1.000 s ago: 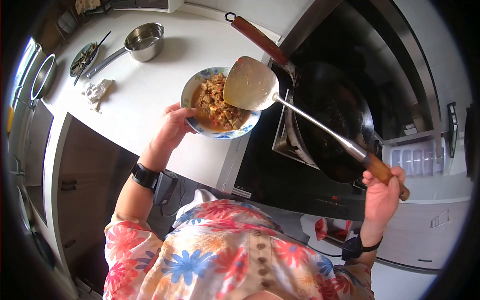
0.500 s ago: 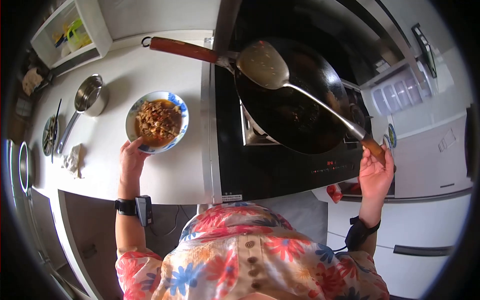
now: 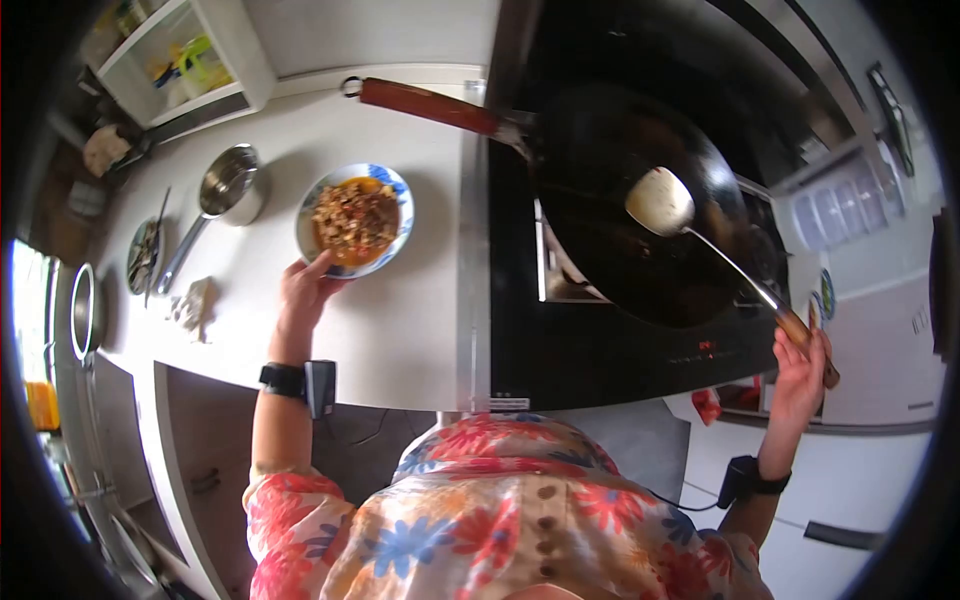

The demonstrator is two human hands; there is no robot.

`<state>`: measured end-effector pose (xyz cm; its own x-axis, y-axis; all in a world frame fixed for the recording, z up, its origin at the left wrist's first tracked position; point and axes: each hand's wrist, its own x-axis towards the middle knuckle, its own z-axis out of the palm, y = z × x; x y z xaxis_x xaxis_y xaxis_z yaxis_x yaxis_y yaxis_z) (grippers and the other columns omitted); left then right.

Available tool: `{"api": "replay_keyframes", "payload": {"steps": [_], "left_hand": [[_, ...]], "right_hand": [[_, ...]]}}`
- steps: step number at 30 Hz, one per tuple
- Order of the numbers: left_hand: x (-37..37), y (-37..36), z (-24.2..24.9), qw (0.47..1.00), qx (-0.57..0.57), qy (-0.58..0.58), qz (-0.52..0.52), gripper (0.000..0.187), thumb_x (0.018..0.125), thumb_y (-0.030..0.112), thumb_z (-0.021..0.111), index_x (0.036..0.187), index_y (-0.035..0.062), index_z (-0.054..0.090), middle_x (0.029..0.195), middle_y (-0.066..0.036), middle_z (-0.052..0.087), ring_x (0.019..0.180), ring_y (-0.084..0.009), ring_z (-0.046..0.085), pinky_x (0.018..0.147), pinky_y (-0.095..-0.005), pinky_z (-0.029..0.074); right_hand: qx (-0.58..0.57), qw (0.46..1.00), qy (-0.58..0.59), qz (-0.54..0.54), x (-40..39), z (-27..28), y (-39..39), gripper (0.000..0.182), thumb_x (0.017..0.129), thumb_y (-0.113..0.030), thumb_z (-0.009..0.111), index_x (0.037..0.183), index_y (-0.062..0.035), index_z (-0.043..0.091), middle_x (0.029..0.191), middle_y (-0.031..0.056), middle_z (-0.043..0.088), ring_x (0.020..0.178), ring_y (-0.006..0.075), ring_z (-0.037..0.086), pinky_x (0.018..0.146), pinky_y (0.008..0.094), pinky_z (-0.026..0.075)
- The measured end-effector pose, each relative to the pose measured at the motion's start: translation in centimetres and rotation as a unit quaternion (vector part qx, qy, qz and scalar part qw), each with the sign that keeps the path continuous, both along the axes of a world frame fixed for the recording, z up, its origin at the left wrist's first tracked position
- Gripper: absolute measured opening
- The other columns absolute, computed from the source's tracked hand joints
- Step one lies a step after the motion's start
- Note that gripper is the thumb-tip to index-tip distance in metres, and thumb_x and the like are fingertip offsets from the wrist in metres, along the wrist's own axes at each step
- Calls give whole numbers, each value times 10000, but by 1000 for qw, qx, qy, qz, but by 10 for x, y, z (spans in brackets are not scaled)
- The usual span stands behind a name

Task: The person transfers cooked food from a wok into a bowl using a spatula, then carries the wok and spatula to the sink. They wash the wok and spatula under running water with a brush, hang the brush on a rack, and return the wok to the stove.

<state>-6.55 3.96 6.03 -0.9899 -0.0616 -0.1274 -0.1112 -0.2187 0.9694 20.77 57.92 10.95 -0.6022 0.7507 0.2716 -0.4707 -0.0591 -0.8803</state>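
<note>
My left hand (image 3: 308, 292) grips the near rim of a blue-and-white bowl (image 3: 404, 215), thumb on the edge and the other fingers partly hidden below. Chopped meat in reddish sauce (image 3: 355, 218) fills the bowl, which is over the white counter. In my right hand (image 3: 800, 372) is the wooden handle of a metal wok spatula (image 3: 662, 200), fingers closed round it. The spatula's pale, wet-looking blade hangs over the dark wok (image 3: 640, 280) on the black hob. The wok's reddish-brown handle (image 3: 425, 103) points left across the counter's back.
Left on the counter (image 3: 410, 340) are a small steel saucepan (image 3: 232, 185), a crumpled cloth (image 3: 192, 310) and a dish with chopsticks (image 3: 145, 255). An open shelf (image 3: 190, 65) stands at the back left. Clear plastic containers (image 3: 840, 208) are at the right wall.
The spatula blade has moved from beside the wok's handle rightward and nearer, over the wok's middle right. My left hand stays on the bowl. The whole view has shifted slightly.
</note>
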Motion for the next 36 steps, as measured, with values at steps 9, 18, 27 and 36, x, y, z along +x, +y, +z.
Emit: {"api": "replay_keyframes", "payload": {"steps": [9,18,27,36], "left_hand": [[34,-14,82,854,-504,106,66,324,786,157,593,1046,-31,549,709,-101,610,523,-145,595,407,-228,442],[-50,129,166,488,-729,480,-4,503,650,104,653,1137,102,527,1218,-134,457,1190,-321,363,964,-420,315],[-42,130,189,490,-804,283,-185,243,614,159,655,846,97,626,810,-109,627,856,-275,593,780,-376,453],[68,125,159,772,-305,-196,-522,483,702,20,656,1114,4,404,671,-92,590,451,-163,559,376,-262,443]], "right_hand": [[82,994,-35,-61,8,7,-32,232,883,-126,497,1038,43,461,940,186,594,793,270,645,702,277,537],[470,876,-105,-18,15,30,-89,218,681,1,632,882,-29,553,1117,174,536,961,270,563,853,351,441],[484,862,-146,45,27,20,-117,261,644,-7,708,885,-65,629,1131,185,537,947,277,586,770,311,474],[465,874,-93,110,24,-8,-86,305,648,-4,714,933,-67,626,1034,155,585,872,257,610,744,293,484]]}}
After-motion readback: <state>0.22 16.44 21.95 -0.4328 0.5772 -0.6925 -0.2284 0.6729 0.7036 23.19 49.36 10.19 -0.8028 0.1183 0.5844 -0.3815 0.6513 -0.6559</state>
